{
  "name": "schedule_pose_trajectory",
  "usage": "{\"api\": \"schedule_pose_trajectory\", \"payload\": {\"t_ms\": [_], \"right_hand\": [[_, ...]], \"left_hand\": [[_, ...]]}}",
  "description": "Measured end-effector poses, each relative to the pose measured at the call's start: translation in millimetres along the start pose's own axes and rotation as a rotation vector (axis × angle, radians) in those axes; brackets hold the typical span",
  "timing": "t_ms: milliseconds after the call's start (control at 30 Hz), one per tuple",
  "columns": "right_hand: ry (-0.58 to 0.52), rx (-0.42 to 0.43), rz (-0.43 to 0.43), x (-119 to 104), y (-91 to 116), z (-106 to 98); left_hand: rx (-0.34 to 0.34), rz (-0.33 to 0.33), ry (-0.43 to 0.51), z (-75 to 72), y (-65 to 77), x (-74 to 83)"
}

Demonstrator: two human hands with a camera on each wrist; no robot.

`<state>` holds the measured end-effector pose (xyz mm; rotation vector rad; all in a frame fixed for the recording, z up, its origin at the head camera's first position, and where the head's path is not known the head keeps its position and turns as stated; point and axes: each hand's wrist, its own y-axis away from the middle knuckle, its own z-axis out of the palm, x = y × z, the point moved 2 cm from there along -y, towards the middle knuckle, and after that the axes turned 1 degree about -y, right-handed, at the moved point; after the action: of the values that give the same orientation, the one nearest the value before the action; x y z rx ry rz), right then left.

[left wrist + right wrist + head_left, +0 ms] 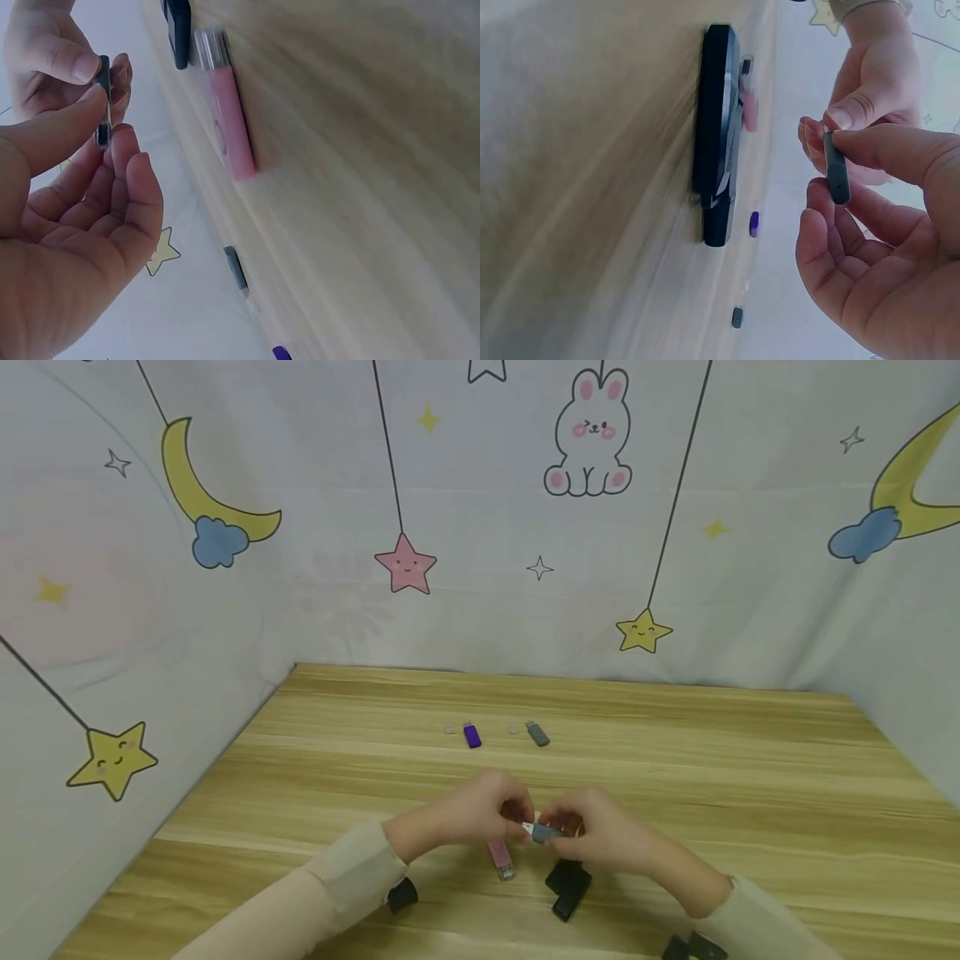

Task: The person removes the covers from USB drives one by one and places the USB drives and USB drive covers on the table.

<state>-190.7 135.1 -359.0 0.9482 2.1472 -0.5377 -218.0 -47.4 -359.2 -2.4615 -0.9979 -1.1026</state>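
Both hands meet over the table around a small dark grey USB flash drive (546, 834) with a bright plug end. My right hand (603, 831) pinches its grey body (838, 171) between thumb and fingers. At the plug end, the left hand (480, 814) pinches with thumb and fingertips, partly covering it. A pink USB flash drive (234, 124) lies on the table below the hands, its metal plug under a clear cap (212, 49). Close to it, under the right hand, lie black flat pieces (572, 893), one overlapping the other.
Farther back on the wooden table (675, 735) lie a purple USB drive (472, 737) and a grey USB drive (538, 733), each with a small clear piece (449, 728) to its left. A black round object (402, 895) sits by the left sleeve, more dark pieces (693, 947) by the right.
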Motion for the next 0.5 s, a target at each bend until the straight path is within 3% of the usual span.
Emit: {"api": "schedule_pose_trajectory", "payload": {"t_ms": [200,500], "right_hand": [[-0.032,-0.014,0.028,-4.8,11.2,3.7],[-0.102,-0.026,0.003,-12.3,22.7,13.1]], "left_hand": [[0.014,0.034,0.082,7.0,12.8,5.5],[0.002,0.054,0.158,18.9,24.7,10.9]]}}
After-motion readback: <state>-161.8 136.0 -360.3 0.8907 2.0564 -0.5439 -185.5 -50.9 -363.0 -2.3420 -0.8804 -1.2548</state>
